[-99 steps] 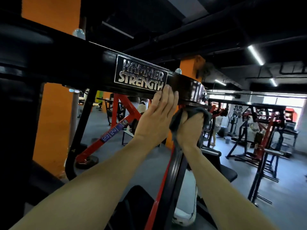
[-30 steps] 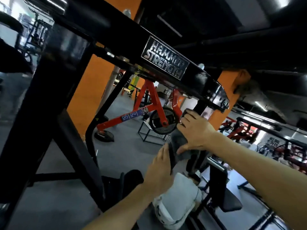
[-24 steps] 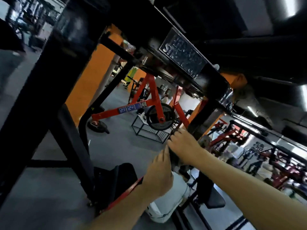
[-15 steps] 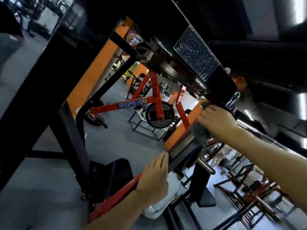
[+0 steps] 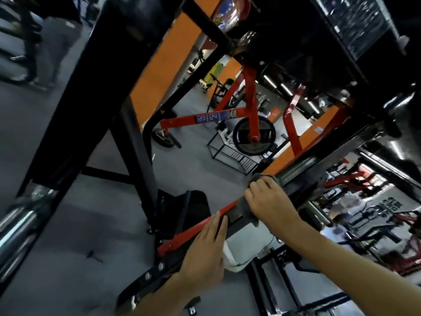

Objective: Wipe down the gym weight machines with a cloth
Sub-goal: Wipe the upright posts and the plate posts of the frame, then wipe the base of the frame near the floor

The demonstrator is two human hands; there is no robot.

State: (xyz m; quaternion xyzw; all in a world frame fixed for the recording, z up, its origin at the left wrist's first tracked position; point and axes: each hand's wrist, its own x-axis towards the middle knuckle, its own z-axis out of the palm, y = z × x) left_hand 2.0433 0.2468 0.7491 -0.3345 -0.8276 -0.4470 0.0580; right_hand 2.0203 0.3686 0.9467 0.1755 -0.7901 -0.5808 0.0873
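right hand point(image 5: 267, 205) curled over a dark grey cloth point(image 5: 239, 214), fingers bent round it and pressing it onto the slanted black-and-red machine arm point(image 5: 198, 229); the cloth sits bunched between palm and arm, one corner hanging below the hand; left hand point(image 5: 205, 252) lies flat against the same arm just below the cloth, fingers straight and together, holding nothing, seemingly steadying the arm; the two hands are near but not touching.

handling judgement: the cloth is soft, light and limp, will fold and slip inside the palm unless kept bunched; best taken as a wad in the whole hand, as here, not by an edge; the machine arm looks like rigid painted steel, probably smooth and somewhat slick, and may pivot, so the flat brace below is sensible; nothing fragile at the contact.

surroundings: black frame upright point(image 5: 75, 106) to the left; red plate-loaded machine point(image 5: 250, 115) with a weight plate point(image 5: 254, 135) beyond, well apart; grey floor point(image 5: 68, 258); a pale seat pad point(image 5: 248, 245) below the arm, partly hidden.

progress: wiping of this arm under way; its lower length not yet covered.
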